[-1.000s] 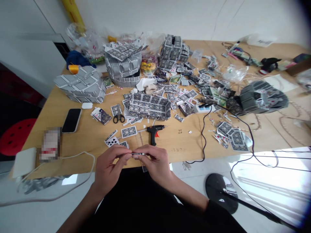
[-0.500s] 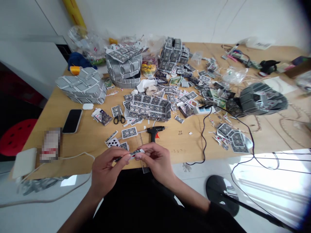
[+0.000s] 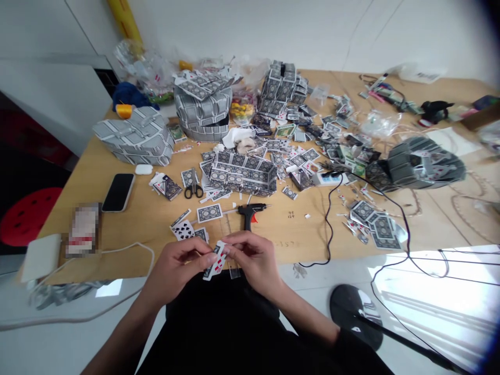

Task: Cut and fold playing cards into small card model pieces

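Note:
A folded playing card [image 3: 217, 263] with red pips and a patterned back is pinched between both hands, just over the table's front edge. My left hand [image 3: 180, 268] grips its left side between thumb and fingertips. On the other side, my right hand [image 3: 252, 260] pinches the upper right end. Beyond the hands lies a black glue gun [image 3: 247, 212] with an orange trigger. A clear ruler [image 3: 235, 273] shows partly beneath the right hand. Left of the glue gun are a loose card lying back up [image 3: 210, 213] and a ten of spades [image 3: 183, 229].
An open box made of cards [image 3: 242, 177] stands mid-table, with black scissors [image 3: 192, 190] to its left. Card-built baskets [image 3: 135, 136] stand behind. A phone [image 3: 119, 192] lies at left. A black cord [image 3: 330, 224] runs from a power strip [image 3: 328, 179] over the front edge.
The card has turned from a nearly flat, edge-on pose to a steep tilt, so its red-pip face now shows. Both hands stay close together; the left has shifted slightly down.

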The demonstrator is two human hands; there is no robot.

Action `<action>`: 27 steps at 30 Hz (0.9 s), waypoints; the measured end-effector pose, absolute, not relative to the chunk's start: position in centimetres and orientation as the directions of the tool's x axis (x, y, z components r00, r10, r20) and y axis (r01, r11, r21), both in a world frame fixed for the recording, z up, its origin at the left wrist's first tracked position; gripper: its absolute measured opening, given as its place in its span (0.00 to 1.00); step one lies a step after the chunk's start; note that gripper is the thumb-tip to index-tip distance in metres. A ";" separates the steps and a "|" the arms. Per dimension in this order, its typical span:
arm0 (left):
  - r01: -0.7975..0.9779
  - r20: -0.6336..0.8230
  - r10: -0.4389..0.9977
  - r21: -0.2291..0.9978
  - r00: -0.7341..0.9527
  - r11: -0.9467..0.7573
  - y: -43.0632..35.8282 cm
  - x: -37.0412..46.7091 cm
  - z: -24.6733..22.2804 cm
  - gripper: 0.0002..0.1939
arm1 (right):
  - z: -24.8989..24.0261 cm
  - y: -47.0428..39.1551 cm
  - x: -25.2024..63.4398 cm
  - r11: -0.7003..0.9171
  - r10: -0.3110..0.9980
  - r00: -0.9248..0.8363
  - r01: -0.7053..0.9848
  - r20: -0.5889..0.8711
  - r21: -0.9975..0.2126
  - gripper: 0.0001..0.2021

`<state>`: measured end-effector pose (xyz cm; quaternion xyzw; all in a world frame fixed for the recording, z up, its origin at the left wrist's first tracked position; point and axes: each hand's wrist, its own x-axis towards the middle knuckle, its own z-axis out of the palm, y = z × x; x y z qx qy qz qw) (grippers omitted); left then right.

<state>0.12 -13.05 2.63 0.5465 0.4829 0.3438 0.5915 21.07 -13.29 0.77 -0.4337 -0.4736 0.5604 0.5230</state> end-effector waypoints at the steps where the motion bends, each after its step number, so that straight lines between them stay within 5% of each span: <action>1: 0.112 -0.217 0.926 0.975 0.308 0.192 -13.0 0.1 2.6 0.11 | 0.8 -13.3 21.1 -0.004 0.996 -0.085 -0.158 0.009 -0.987 0.09; 11: 0.123 -0.266 0.916 0.963 0.300 0.239 -13.1 -0.5 2.4 0.12 | 0.8 -13.8 20.8 -0.025 0.991 -0.134 -0.059 -0.017 -0.998 0.12; 27: 0.155 -0.282 0.917 0.957 0.283 0.247 -13.5 -0.4 2.3 0.15 | 1.5 -13.6 20.7 -0.146 0.969 -0.222 -0.149 -0.111 -0.978 0.11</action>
